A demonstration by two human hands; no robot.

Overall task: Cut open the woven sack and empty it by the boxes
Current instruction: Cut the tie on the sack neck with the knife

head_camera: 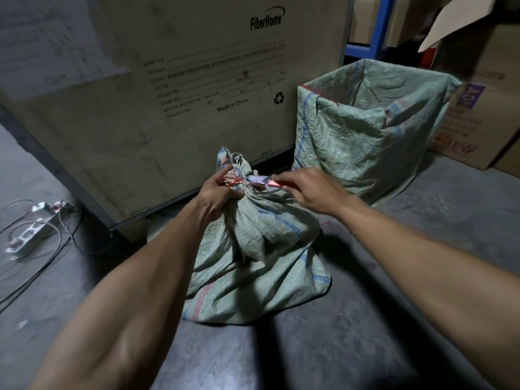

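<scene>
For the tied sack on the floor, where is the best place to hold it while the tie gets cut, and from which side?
Grip the gathered neck just below the red tie, coming from the left as the left hand does. There the tied sack bunches narrow enough for one fist, and it keeps the fingers opposite the cutter the right hand brings in from the right.

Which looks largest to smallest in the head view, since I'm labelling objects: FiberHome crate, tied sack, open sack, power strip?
1. FiberHome crate, by far.
2-3. Tied sack and open sack: similar; the tied one is nearer the camera, so unranked.
4. Power strip, smallest.
</scene>
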